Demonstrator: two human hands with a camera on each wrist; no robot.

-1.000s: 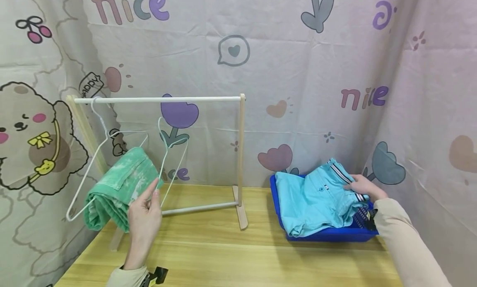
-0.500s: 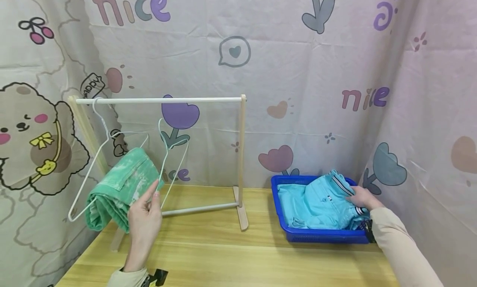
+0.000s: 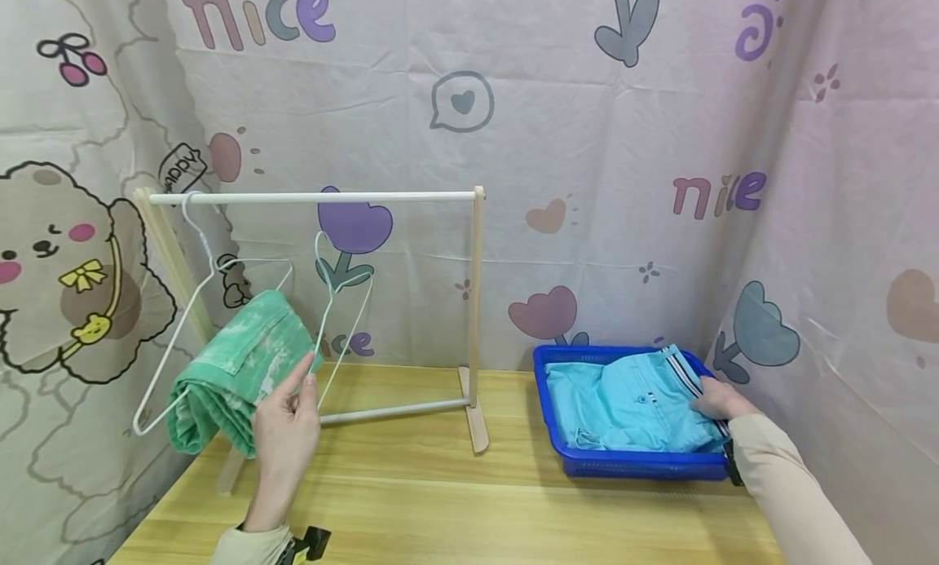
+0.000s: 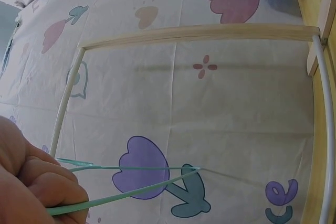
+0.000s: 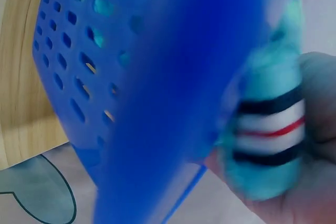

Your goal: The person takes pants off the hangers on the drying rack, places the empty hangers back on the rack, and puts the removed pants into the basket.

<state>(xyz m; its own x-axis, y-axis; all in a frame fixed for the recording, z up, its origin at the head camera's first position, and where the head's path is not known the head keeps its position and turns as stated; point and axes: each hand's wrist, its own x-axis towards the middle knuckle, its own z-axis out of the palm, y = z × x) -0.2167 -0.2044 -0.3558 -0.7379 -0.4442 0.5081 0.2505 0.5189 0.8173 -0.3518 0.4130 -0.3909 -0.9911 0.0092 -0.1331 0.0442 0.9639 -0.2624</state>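
L hand (image 3: 286, 422) pinches wire hanger (image 4: 113, 198), hook off rail (image 3: 411, 196); R hand (image 3: 722, 399) clamped on waistband (image 3: 682, 375) of aqua pants (image 3: 623, 402) in basket (image 3: 623, 465) nr bench (image 3: 499, 516) R edge. Prob. settling pants in; next likely needs waistband released.

left grip (image 3: 284, 414): pinching | right grip (image 3: 722, 399): pinching, well apart from left | right arm (image 3: 795, 496): stretched forward
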